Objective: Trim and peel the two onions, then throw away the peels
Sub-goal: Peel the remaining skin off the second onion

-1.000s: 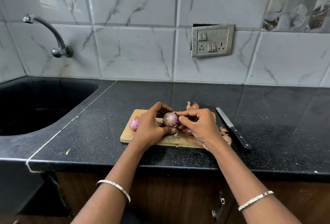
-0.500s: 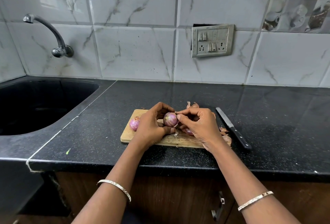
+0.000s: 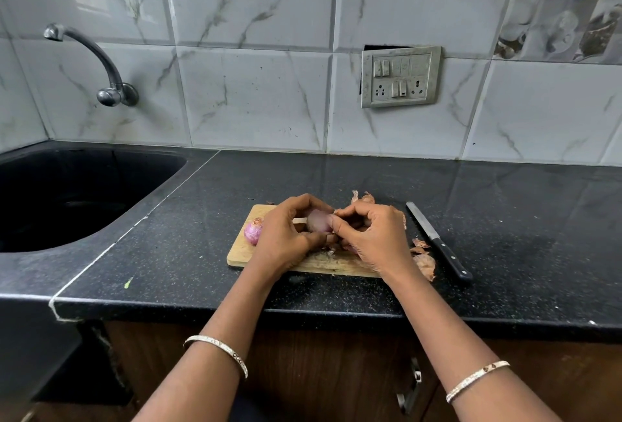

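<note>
Onion (image 3: 318, 221) lies long-axis sideways, left hand (image 3: 286, 236) curled round it, right hand (image 3: 373, 239) pinching it.

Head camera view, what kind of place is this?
Probably a home kitchen: a sink with a wall tap, a dark counter, and a board over which the left hand and right hand hold an onion.

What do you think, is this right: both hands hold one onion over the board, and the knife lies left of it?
Not quite: the knife lies right of the board, not left, as the head view shows. The left hand and right hand do hold one onion over it.
</note>
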A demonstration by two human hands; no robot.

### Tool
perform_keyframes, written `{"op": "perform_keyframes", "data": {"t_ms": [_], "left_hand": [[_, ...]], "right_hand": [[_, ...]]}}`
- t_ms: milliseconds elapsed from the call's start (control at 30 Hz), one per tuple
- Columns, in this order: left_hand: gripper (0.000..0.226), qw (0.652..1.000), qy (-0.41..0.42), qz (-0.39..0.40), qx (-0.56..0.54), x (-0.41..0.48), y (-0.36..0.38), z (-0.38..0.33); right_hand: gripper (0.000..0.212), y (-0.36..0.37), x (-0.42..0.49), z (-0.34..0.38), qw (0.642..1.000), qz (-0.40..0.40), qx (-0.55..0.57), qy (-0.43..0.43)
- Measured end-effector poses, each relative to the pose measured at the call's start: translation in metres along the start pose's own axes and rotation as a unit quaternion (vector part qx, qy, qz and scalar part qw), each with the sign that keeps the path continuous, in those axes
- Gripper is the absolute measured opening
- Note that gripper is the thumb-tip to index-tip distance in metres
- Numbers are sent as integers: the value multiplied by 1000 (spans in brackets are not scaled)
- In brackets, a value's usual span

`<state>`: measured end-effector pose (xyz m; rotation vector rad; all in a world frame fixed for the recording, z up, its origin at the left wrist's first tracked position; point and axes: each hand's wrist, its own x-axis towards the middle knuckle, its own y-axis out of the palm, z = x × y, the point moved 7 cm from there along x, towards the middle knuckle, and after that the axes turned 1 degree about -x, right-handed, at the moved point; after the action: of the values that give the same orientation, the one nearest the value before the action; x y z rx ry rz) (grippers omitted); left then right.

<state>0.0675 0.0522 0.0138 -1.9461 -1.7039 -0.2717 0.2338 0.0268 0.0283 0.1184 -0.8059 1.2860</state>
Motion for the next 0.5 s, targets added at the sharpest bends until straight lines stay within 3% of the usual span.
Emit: {"op": "perform_keyframes", "data": {"t_ms": [500], "left_hand": [[54, 999, -14, -21, 20, 0, -2, 1]], "right_hand": [[15, 1, -2, 9, 991, -23, -116, -64]]}}
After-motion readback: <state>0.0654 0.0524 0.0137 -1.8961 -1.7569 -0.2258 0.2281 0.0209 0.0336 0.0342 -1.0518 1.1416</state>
